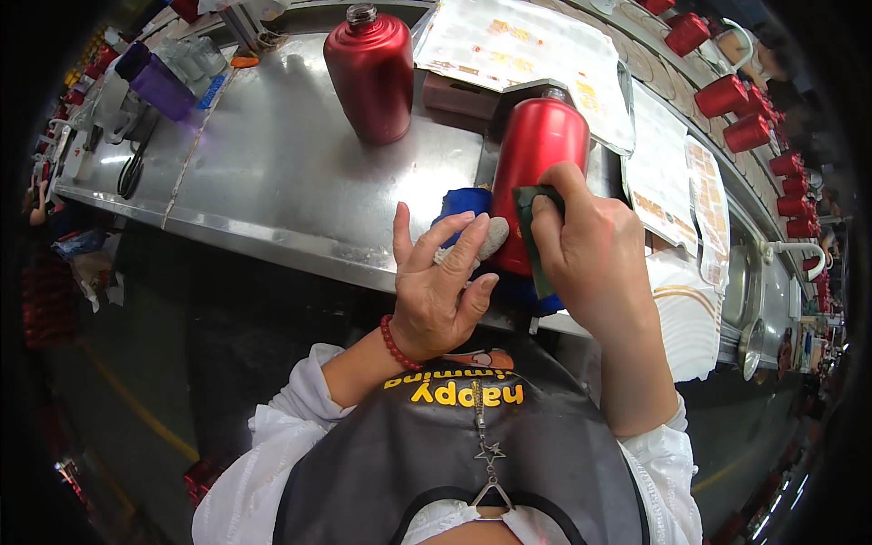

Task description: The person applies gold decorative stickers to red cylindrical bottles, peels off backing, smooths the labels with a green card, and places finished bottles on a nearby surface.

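A red bottle (543, 136) lies in front of me, its neck pointing away and its base toward my apron. My right hand (590, 241) pinches a folded dark green sheet (531, 241), like sandpaper, against the bottle's lower side. My left hand (440, 291), with a red bead bracelet, is at the bottle's left near its base. Behind its fingers is a pale grey lump (493, 238), which the hand seems to hold; its kind is unclear and part is hidden. Blue cloth (468, 203) shows beneath and beside the bottle.
Another red bottle (371, 77) stands on the metal bench (272, 154). A purple bottle (156, 82) and black scissors (133, 171) are at the left. Printed sheets (527, 50) cover the far side. A sink (740, 272) with a faucet (799, 254) is at the right, by more red bottles (722, 97).
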Motion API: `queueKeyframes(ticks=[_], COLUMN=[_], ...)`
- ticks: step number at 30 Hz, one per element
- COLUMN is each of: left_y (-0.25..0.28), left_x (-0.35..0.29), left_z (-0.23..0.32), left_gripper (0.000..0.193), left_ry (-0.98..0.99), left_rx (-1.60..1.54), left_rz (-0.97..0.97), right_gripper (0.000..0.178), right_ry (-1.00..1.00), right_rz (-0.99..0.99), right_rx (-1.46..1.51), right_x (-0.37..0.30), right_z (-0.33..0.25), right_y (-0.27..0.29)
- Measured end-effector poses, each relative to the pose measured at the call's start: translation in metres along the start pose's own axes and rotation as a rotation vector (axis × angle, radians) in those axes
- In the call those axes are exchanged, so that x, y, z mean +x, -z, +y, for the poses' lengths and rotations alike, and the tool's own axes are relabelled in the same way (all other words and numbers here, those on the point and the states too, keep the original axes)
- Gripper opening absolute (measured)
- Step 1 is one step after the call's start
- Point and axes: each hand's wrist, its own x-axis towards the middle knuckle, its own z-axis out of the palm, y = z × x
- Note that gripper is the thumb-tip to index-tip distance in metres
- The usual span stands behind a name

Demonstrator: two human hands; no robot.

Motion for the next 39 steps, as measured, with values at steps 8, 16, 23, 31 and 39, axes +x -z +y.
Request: queueKeyframes(ticks=[8, 16, 23, 31, 39], left_y=[0.007, -0.017, -0.009, -0.009, -0.018], left_x=[0.000, 0.038, 0.020, 0.046, 0.021], left_z=[-0.012, -0.002, -0.010, -0.005, -0.012], left_gripper=[0.065, 0.090, 0.080, 0.066, 0.081], left_ry=[0.027, -0.132, -0.085, -0.301, -0.158], left_rx=[-0.068, -0.007, 0.093, 0.148, 0.007], left_rz=[-0.058, -0.165, -0.179, -0.231, -0.149], right_gripper=[0.014, 0.021, 0.024, 0.024, 0.022], right_ry=[0.054, -0.210, -0.199, -0.218, -0.243], right_rz=[0.064, 0.344, 0.256, 0.287, 0.255], right_rx=[0.302, 0.847, 1.024, 1.065, 1.201], right_x=[0.002, -0.033, -0.039, -0.047, -0.051], right_z=[0.002, 0.063, 0.070, 0.087, 0.092], right_y=[0.000, -0.018, -0.049, -0.064, -0.061])
